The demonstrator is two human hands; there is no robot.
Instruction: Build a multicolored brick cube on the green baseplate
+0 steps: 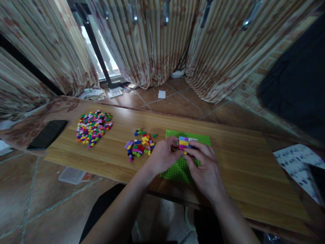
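A green baseplate [200,138] lies on the wooden table [241,159]. On it stands a small stack of coloured bricks [184,142]. My left hand [164,156] is at the stack's left side, fingers curled and pinched against it. My right hand [205,169] comes from the right, its fingertips pressed on the stack's lower edge. Left of my hands lies a small scatter of loose bricks [140,145], and farther left a large heap of mixed bricks [92,127].
A black phone [47,134] lies at the table's left end. Printed paper [299,166] sits at the right. A clear plastic lid [72,175] lies on the tiled floor below. Striped curtains [157,40] hang behind the table.
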